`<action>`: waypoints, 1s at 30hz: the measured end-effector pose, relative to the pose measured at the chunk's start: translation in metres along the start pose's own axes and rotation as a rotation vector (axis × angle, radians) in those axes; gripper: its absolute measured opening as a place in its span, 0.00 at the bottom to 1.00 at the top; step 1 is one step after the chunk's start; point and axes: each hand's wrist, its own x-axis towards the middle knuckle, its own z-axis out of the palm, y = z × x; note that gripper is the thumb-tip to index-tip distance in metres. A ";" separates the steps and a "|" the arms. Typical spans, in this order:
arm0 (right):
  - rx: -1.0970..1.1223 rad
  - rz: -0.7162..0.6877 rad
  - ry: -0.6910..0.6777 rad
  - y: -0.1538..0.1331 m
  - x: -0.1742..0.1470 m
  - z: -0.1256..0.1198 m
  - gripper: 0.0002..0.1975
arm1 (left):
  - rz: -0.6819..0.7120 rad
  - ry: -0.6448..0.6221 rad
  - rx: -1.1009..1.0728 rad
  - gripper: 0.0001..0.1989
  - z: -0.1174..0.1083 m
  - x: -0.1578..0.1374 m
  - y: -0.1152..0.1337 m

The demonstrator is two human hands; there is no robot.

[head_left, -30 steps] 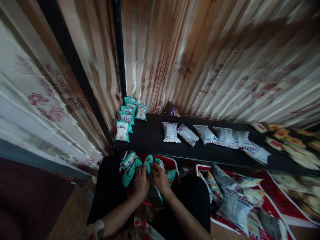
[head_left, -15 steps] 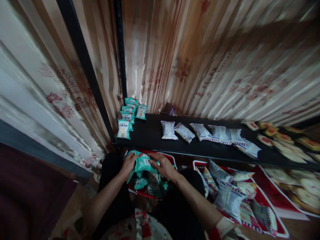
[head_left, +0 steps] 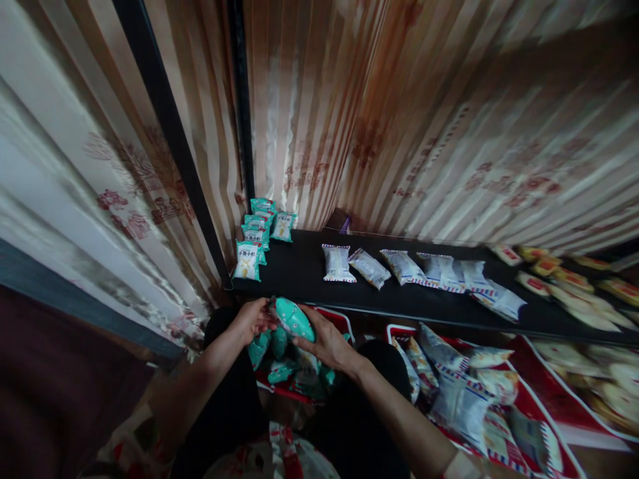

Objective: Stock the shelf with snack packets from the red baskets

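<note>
A teal snack bag point(head_left: 294, 318) is held between my two hands, just above a red basket point(head_left: 344, 322) that stands between my knees. My left hand point(head_left: 255, 320) grips the bag's left end with closed fingers. Around its right side curves my right hand point(head_left: 324, 339), thumb in front. More teal snack bags point(head_left: 282, 370) lie in the basket below. On the black shelf point(head_left: 299, 266) ahead, several teal-and-white bags point(head_left: 248, 259) stand stacked in the left corner, their printed fronts facing me.
White-and-blue snack bags point(head_left: 338, 263) lie in a row along the shelf, with yellow-and-red packs point(head_left: 572, 276) farther right. A second red basket point(head_left: 564, 446) full of bags stands at my right. Black posts point(head_left: 170, 126) and striped curtains point(head_left: 309, 100) bound the shelf.
The teal bag has been lifted and tilted, so its patterned teal side faces me now. My left hand has turned inward at its end. The bags on the shelf stay put.
</note>
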 end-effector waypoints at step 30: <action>0.498 0.349 0.383 0.068 0.145 -0.019 0.23 | 0.330 0.260 0.147 0.26 0.065 0.091 0.079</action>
